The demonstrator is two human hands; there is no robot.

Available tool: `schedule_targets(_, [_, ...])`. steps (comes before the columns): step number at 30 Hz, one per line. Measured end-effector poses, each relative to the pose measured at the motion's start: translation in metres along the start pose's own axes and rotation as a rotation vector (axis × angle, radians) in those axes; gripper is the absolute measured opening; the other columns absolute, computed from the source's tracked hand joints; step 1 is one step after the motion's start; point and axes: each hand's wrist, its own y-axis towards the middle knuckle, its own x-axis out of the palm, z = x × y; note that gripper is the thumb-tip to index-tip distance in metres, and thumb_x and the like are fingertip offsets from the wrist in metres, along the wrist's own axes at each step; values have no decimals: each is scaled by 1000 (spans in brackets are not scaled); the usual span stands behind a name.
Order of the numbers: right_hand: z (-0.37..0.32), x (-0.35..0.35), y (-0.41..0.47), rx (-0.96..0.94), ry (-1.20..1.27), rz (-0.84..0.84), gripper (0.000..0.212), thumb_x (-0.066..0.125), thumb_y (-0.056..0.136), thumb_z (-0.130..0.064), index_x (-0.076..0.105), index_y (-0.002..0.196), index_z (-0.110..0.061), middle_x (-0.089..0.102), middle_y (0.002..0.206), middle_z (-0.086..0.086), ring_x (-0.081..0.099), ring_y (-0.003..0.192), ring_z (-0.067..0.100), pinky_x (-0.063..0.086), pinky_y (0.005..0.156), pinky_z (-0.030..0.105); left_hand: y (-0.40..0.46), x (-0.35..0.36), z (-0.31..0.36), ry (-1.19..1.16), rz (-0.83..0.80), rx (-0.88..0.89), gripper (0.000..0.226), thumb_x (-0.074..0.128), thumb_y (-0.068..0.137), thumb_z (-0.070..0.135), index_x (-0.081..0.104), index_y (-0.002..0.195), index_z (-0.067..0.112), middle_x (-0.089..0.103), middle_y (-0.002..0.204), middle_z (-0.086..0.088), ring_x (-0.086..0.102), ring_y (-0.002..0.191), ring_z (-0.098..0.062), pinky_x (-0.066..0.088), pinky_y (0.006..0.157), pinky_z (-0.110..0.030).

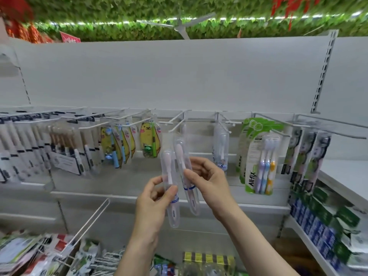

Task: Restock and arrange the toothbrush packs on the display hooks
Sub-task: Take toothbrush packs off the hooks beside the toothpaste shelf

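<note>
Toothbrush packs (186, 174) upright, heads up.

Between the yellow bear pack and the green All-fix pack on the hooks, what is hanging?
In the head view, a bare hook, then one clear toothbrush case, hang between the yellow bear pack and the green All-fix pack.

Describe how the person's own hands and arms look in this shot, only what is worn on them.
Both arms are bare up to the bottom edge of the picture: no sleeves, gloves, watch, bracelets or rings show on the left hand or the right hand. The fingernails look short and unpainted.
</note>
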Motion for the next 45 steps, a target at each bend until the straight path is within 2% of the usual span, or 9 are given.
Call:
schedule_targets(6, [-5,22,2,1,49,15,26,72,89,-5,70,112,-17,76,106,2,71,100,15,56,82,24,-3,-18,0,5,-7,8,25,70,87,10,64,109,21,77,92,-5,72,84,-17,53,75,-32])
schedule_targets(11, [1,34,3,25,62,87,26,72,90,-7,69,114,-14,76,103,5,71,99,18,57,79,23,-5,-28,-2,13,-29,-5,25,70,87,11,65,108,22,77,92,-5,72,87,-20,54,77,-33])
schedule_targets(16, [11,37,11,44,24,124,29,72,90,-14,67,119,-14,76,103,3,72,98,16,58,81,25,1,-34,-6,13,-66,-22,27,71,86,13,64,110,23,77,93,-3,72,86,-15,51,75,-29])
schedule_targets(21, [29,34,35,80,54,165,29,72,90,-14,66,119,-16,76,102,3,72,94,12,56,75,20,23,-34,-10,6,-65,-16,27,72,85,13,65,110,23,76,92,-4,72,87,-17,52,76,-28])
schedule_targets(27, [59,25,84,106,7,229,30,71,91,-17,65,121,-20,75,106,-4,71,97,8,55,73,16,63,-28,-23,35,-49,-41,28,74,83,15,66,107,26,76,91,-6,71,91,-24,56,85,-39])
schedule_targets(35, [82,19,126,128,-39,268,28,70,93,-18,63,119,-24,73,106,-8,68,95,2,53,70,12,93,-28,-29,39,-46,-52,31,73,83,16,64,112,24,76,91,-4,72,89,-20,57,83,-36])
schedule_targets(41, [87,16,125,152,-85,253,31,69,93,-23,63,124,-21,73,112,-5,68,104,10,55,81,20,83,-30,-33,66,-63,-50,32,73,84,17,63,113,23,76,91,-5,72,88,-20,57,84,-37])
schedule_targets(45, [73,19,106,98,-217,317,44,72,91,-31,59,131,-21,65,123,-7,61,113,6,50,93,24,68,-33,-33,73,-68,-54,31,74,84,20,64,113,26,76,93,-2,72,91,-20,56,87,-39])
